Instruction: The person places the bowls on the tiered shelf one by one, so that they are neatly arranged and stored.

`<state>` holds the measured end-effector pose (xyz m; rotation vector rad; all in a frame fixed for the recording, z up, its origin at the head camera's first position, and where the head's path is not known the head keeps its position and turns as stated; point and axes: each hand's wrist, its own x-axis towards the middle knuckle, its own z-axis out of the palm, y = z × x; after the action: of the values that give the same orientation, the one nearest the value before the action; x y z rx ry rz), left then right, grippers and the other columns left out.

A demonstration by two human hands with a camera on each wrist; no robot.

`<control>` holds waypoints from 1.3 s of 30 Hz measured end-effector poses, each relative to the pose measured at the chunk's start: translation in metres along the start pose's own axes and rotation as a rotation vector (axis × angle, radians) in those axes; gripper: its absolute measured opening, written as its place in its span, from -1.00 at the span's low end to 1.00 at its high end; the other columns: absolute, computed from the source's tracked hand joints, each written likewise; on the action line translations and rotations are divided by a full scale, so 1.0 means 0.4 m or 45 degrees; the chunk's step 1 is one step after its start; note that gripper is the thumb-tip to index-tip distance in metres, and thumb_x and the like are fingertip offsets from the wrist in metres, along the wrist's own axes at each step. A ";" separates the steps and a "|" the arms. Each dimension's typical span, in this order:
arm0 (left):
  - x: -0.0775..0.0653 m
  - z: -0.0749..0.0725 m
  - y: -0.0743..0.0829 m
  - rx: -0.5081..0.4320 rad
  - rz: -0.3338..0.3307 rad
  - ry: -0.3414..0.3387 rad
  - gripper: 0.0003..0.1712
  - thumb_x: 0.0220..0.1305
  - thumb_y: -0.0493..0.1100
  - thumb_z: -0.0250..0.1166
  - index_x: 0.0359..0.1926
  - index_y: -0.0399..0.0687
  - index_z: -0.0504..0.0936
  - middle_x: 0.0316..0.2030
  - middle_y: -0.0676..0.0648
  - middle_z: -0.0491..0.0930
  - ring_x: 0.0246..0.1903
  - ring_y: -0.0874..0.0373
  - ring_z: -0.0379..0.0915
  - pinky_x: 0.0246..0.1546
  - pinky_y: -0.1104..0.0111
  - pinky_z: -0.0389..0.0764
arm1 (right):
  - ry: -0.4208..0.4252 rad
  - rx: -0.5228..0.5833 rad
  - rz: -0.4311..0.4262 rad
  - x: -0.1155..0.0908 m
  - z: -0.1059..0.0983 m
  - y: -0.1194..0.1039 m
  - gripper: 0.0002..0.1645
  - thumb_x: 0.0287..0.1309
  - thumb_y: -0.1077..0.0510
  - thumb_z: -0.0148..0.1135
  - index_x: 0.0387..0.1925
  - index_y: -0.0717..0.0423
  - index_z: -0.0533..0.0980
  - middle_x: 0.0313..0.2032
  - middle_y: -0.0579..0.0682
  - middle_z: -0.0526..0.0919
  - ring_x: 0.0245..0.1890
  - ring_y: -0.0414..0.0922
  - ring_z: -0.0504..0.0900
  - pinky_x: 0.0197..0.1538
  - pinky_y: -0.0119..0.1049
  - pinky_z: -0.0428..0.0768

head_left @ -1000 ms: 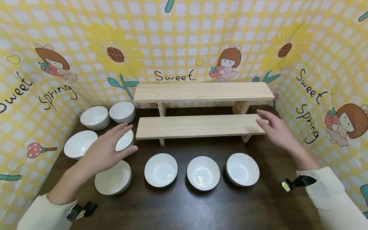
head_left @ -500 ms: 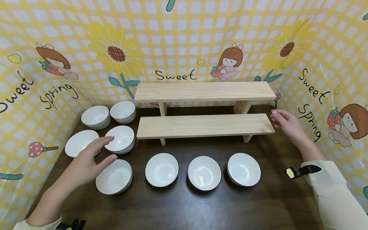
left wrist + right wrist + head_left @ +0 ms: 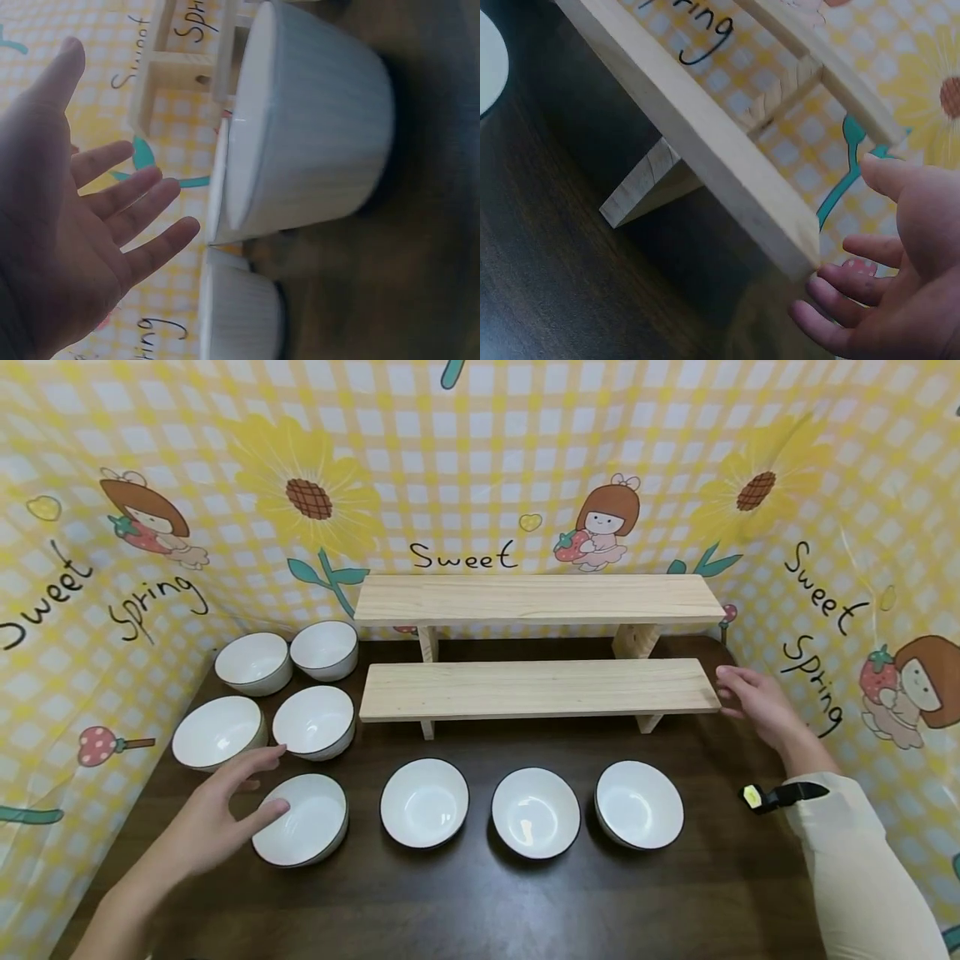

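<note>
My left hand (image 3: 213, 818) hovers with spread fingers at the left side of the near-left white bowl (image 3: 309, 822), holding nothing. In the left wrist view, that hand's fingers (image 3: 161, 251) stand apart from a ribbed white bowl (image 3: 322, 127). Beside the right end of the lower wooden shelf board (image 3: 540, 687) is my right hand (image 3: 761, 706), fingers slightly bent. The right wrist view has its fingertips (image 3: 819, 289) right at the corner of the board (image 3: 727, 180); whether they touch I cannot tell. A higher board (image 3: 536, 597) belongs to the same two-step wooden stand.
Three bowls form a front row with the near-left one: a left one (image 3: 424, 803), a middle one (image 3: 536, 813) and a right one (image 3: 639, 805). Several more bowls (image 3: 253, 662) cluster at the back left. A checked cloth (image 3: 480, 460) walls in the dark table (image 3: 480, 902).
My left hand has drawn back left and toward me, uncovering a bowl. The right hand has shifted right, from over the lower board's end to beside it. Bowls and stand keep their places.
</note>
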<state>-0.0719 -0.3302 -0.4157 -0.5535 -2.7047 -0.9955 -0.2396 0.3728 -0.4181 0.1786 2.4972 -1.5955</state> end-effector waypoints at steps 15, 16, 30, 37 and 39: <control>-0.048 0.056 -0.034 -0.081 0.027 -0.101 0.20 -0.22 -0.23 0.72 0.49 -0.08 0.32 0.34 -0.26 0.32 0.34 0.57 -0.01 0.17 0.77 0.05 | -0.234 0.467 0.139 0.029 0.003 0.041 0.00 0.57 0.01 -0.02 0.57 0.34 -0.41 0.41 0.37 -0.01 -0.19 -0.43 0.58 -0.12 -0.36 0.64; -0.049 0.060 -0.034 -0.080 0.032 -0.102 0.21 -0.24 -0.21 0.73 0.49 -0.08 0.32 0.35 -0.28 0.31 0.34 0.56 -0.02 0.17 0.77 0.03 | -0.238 0.468 0.138 0.031 0.005 0.042 -0.01 0.57 0.05 -0.02 0.57 0.33 -0.41 0.42 0.36 -0.04 -0.19 -0.42 0.58 -0.11 -0.36 0.64; -0.052 0.103 -0.028 0.023 -0.072 -0.140 0.33 -0.35 0.05 0.77 0.49 -0.07 0.31 0.45 -0.34 0.16 0.35 -0.34 0.08 0.22 0.64 -0.08 | -0.234 0.519 0.117 0.046 0.012 0.052 -0.02 0.48 0.29 0.08 0.57 0.36 -0.35 0.29 0.29 0.13 -0.20 -0.34 0.60 -0.12 -0.38 0.64; -0.058 0.109 -0.033 0.073 -0.076 -0.113 0.38 -0.39 0.11 0.77 0.52 -0.01 0.28 0.44 -0.34 0.18 0.35 -0.32 0.09 0.25 0.64 -0.08 | -0.228 0.522 0.115 0.042 0.019 0.053 -0.03 0.48 0.29 0.08 0.58 0.35 -0.32 0.30 0.29 0.12 -0.20 -0.34 0.59 -0.11 -0.38 0.64; -0.062 0.109 -0.035 0.071 -0.080 -0.113 0.41 -0.40 0.10 0.77 0.54 -0.01 0.26 0.44 -0.34 0.17 0.35 -0.33 0.08 0.24 0.67 -0.11 | -0.229 0.501 0.107 0.040 0.021 0.054 -0.04 0.49 0.28 0.07 0.57 0.36 -0.32 0.34 0.34 0.07 -0.19 -0.35 0.58 -0.10 -0.38 0.64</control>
<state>-0.0577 -0.3183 -0.4645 -0.5168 -2.8350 -0.9281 -0.2503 0.3745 -0.4439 0.1774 1.9983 -1.9546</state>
